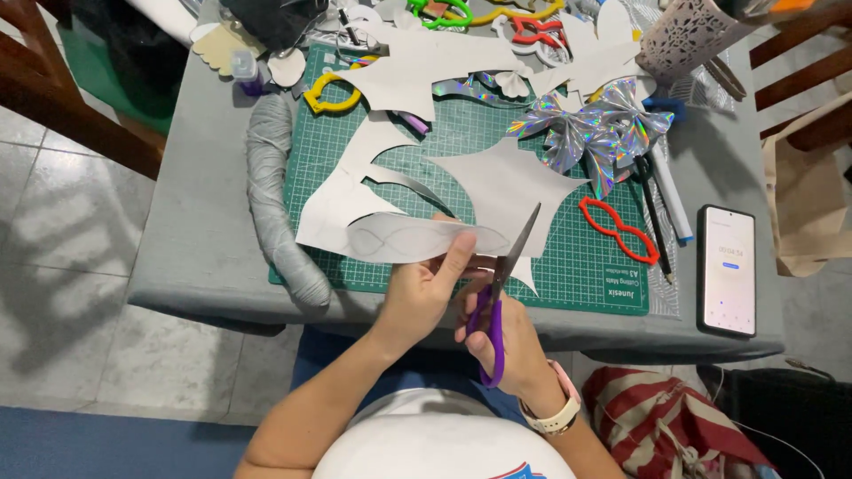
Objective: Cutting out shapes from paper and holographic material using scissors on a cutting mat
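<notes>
**Hands at the near edge: paper strip and purple scissors**

Your left hand (pixel 424 293) pinches a long rounded strip of grey paper (pixel 413 239) between thumb and fingers, holding it level just above the near edge of the counter (pixel 191 231). Your right hand (pixel 510 341) is closed through the loops of the purple-handled scissors (pixel 501 293); their blades stand parted, pointing away from you, with the strip's right end between them. Under both lies a green cutting mat (pixel 586 266) strewn with larger grey paper offcuts (pixel 506 182). A red outline template (pixel 619 229) rests on the mat toward the right edge, a phone (pixel 728 270) sits near the right near corner, and shiny foil bows (pixel 590 133) lie farther back.
</notes>
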